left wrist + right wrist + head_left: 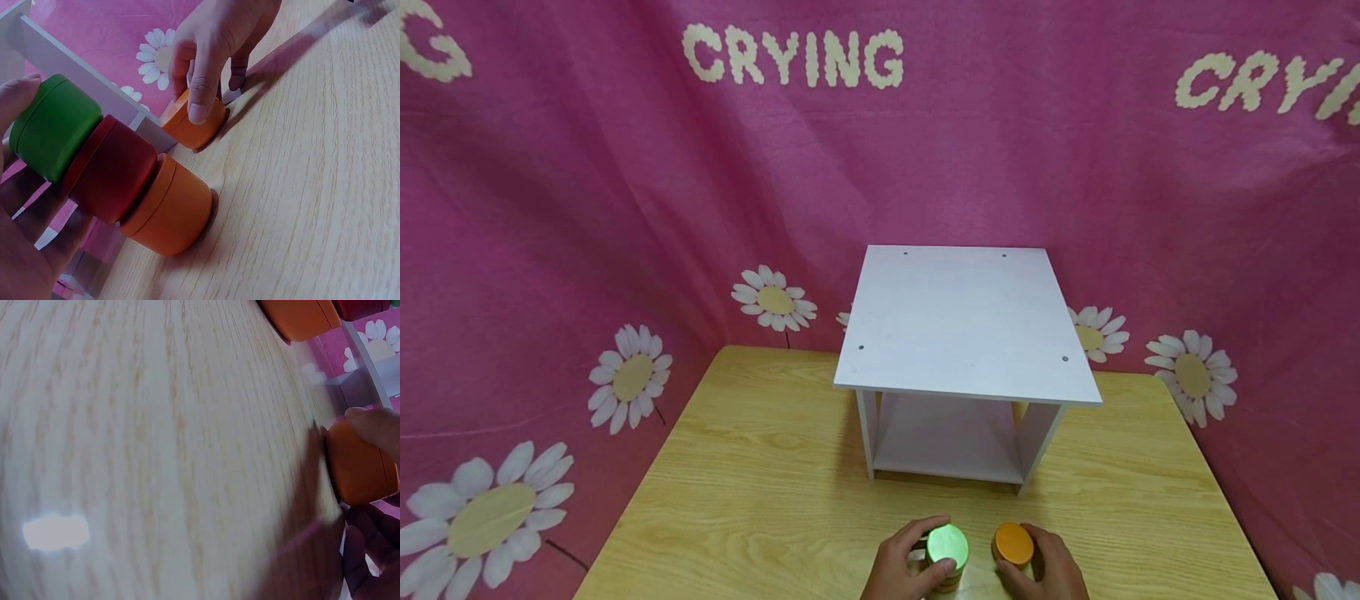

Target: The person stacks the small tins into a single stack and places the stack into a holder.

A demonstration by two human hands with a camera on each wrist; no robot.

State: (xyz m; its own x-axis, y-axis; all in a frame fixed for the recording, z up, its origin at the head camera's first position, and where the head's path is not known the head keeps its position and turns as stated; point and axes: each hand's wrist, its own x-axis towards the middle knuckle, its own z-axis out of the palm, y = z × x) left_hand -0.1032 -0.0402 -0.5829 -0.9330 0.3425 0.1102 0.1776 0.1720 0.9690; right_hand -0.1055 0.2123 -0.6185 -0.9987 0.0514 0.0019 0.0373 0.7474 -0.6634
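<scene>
Head view, six o'clock: left hand [897, 567] grips a green pot [947, 547]; I barely see the red pot [112, 170] beneath. At its three o'clock, right hand [1055, 570], cut off, grips an orange pot [1013, 544].

Screened booth [535, 275]; wider premises undetermined.
Pink daisy-printed cloth [1000, 167] hangs from nine through twelve to three o'clock, around a wood-grain table [737, 475] at six.
</scene>
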